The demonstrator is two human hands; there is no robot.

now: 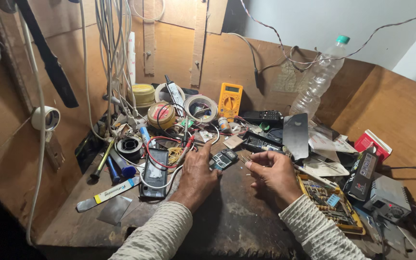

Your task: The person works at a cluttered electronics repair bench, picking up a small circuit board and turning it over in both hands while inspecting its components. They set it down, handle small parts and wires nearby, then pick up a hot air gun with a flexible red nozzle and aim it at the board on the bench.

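While the left hand (197,169) rests half-curled on the small circuit board (223,159), the right hand (273,174), just beside that board, pinches a thin metal part (244,158).

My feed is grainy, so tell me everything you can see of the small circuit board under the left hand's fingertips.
The small circuit board is a dark, roughly rectangular piece with greenish-blue patches and tiny components on its upper face. It lies flat on the worn wooden bench, tilted diagonally, just ahead of both hands. The left hand rests fingertips on its left edge; the right hand is close by on its right, apparently pinching something thin, not clearly touching the board. Finer detail is too small to tell.
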